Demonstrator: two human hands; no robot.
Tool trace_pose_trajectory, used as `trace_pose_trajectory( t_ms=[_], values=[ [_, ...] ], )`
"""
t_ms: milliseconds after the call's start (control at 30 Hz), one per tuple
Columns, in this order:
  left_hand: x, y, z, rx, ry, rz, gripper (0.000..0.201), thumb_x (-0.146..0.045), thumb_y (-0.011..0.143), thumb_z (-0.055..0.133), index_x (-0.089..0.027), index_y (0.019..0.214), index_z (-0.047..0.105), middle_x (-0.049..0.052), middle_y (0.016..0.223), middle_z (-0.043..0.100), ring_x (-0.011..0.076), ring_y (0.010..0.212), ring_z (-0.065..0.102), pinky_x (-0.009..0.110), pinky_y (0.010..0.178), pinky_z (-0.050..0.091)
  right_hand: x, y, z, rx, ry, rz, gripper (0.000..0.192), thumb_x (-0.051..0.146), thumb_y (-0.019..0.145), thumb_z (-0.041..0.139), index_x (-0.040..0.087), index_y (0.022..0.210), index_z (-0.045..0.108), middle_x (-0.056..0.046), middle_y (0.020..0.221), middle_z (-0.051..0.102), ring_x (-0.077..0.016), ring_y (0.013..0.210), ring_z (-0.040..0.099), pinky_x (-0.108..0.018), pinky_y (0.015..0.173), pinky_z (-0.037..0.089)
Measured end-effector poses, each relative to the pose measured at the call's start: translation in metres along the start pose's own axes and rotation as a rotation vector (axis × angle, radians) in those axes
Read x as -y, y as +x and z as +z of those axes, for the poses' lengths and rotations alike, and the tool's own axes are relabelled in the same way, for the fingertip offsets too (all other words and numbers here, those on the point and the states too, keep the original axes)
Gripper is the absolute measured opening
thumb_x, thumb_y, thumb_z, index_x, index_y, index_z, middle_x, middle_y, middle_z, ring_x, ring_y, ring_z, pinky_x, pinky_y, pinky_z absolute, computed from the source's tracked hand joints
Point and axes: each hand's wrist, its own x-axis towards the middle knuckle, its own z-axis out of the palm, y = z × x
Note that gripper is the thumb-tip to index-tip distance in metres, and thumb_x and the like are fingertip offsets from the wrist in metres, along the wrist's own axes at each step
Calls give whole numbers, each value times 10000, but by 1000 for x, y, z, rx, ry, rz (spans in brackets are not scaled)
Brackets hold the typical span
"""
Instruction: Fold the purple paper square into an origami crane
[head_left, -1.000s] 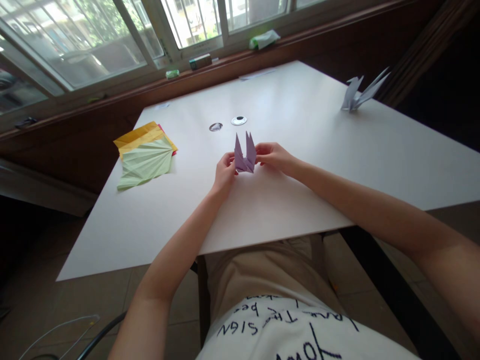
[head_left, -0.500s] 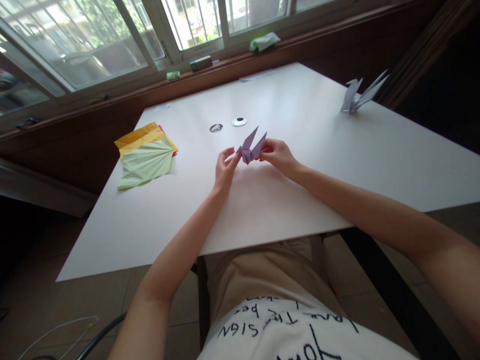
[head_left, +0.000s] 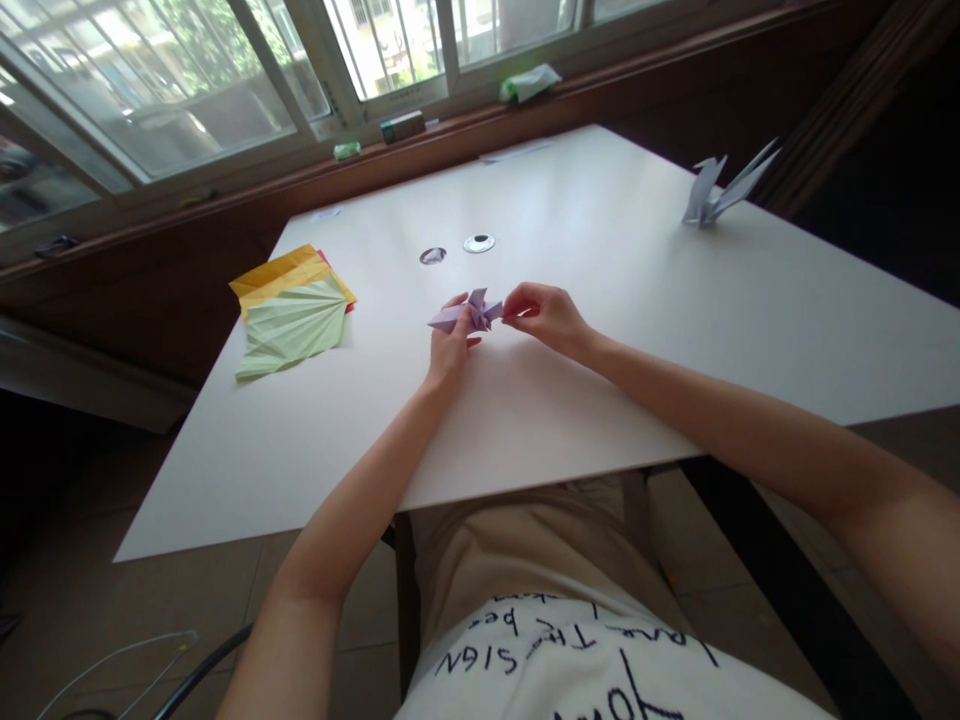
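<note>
1. Two hands meet over the middle of the white surface (head_left: pixel 600 330), both pinching one small purple paper model (head_left: pixel 469 312).
2. No box, tray or other holder is among the things; everything lies straight on the surface.
3. The left hand (head_left: pixel 450 345) comes up from below with the forearm stretched out. Its fingers are curled closed on the left part of the model, and a flat pointed flap sticks out to the left past them.
4. The right hand (head_left: pixel 544 312) reaches in from the right, wrist low. Thumb and forefinger are pressed together on the model's right tip, and the other fingers are bent in loosely.
5. The model sits between the two hands, low over the surface; whether it touches the surface I cannot tell.
6. A stack of sheets (head_left: pixel 292 305), pale green on top with yellow and a bit of red under it, lies near the left edge, well apart from the hands.
7. Two small round discs (head_left: pixel 456 249) lie just beyond the hands.
8. A finished pale crane (head_left: pixel 724 185) stands at the far right corner.
9. Several small items rest on the window sill (head_left: pixel 525 95) beyond.
</note>
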Motion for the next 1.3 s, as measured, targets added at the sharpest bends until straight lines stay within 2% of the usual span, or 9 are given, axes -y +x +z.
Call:
trace_pose_trajectory(
  t_ms=[133,267,400,567,733,967,1133,1300],
  values=[
    [3,2,-2,-24,40,39,318,-375,791,525,-243,1077,566,25,1106,609,178,1000,572,232,656,462,2,2,-4,-140,-11,27,76,231,678,609,164,712,600,-18,741,638,-149,727,589,-315,703,475],
    [5,3,-1,-15,50,26,296,-393,756,559,-228,993,625,24,1068,634,185,970,578,227,619,440,4,3,-5,-72,69,0,110,241,697,600,172,781,609,-24,829,648,-151,819,599,-317,765,471],
    [6,5,-1,-49,30,-12,308,-410,753,554,-196,957,640,43,1003,656,163,866,593,219,582,417,1,2,-3,-4,91,-31,118,223,687,605,164,788,617,-26,816,643,-152,811,600,-312,743,477],
    [6,4,-1,-42,36,-20,319,-433,742,558,-168,890,653,42,858,669,126,717,571,212,544,390,6,-2,-3,69,91,-60,246,311,683,650,201,901,628,-33,951,641,-166,893,586,-311,754,494],
    [6,3,0,-36,17,-39,318,-440,723,582,-160,859,645,25,743,643,103,595,532,228,529,390,12,-5,-5,144,84,-116,210,376,694,653,216,829,661,-39,959,619,-165,896,579,-312,774,506],
    [9,6,-1,-45,-13,-62,344,-477,718,594,-165,862,588,-3,637,569,95,547,511,228,524,399,16,-6,-4,137,22,-170,188,360,673,683,230,808,673,-50,994,603,-177,903,578,-326,770,512],
    [7,6,0,-52,5,-74,332,-471,743,571,-174,890,552,6,710,580,101,579,547,228,539,419,19,-8,-2,153,-10,-189,137,356,695,665,230,747,674,-39,914,622,-169,848,586,-325,760,511],
    [2,2,0,-25,-1,-39,432,-525,778,501,-224,1087,477,60,1045,583,150,796,625,237,622,463,10,-3,-2,-55,-101,-121,146,339,727,625,197,710,654,-26,759,615,-150,719,571,-310,678,494]
  ],
)
